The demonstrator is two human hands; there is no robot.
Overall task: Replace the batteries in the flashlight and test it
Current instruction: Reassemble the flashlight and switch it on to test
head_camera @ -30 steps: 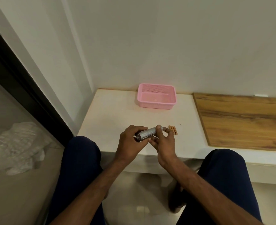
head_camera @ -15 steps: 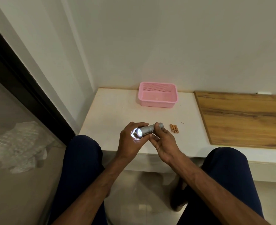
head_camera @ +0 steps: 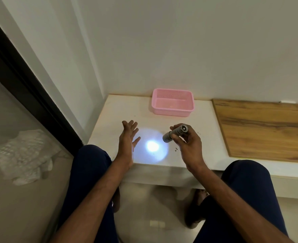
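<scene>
A small silver flashlight (head_camera: 176, 133) is lit and held in my right hand (head_camera: 188, 146) above the white ledge (head_camera: 120, 113), head pointing down and left, tail cap toward me. Its beam makes a bright round spot (head_camera: 152, 146) on the ledge near the front edge. My left hand (head_camera: 128, 139) is held open and edge-on just left of the spot, fingers spread, holding nothing. The orange batteries seen earlier on the ledge are hidden behind my right hand.
A pink plastic basket (head_camera: 172, 112) sits at the back of the ledge against the wall. A wooden board (head_camera: 267, 130) covers the ledge to the right. My knees are under the front edge. A dark door frame (head_camera: 31, 95) runs along the left.
The flashlight passed from my left hand to my right and now points down at the ledge, casting a light spot. My left hand let go and opened beside the beam.
</scene>
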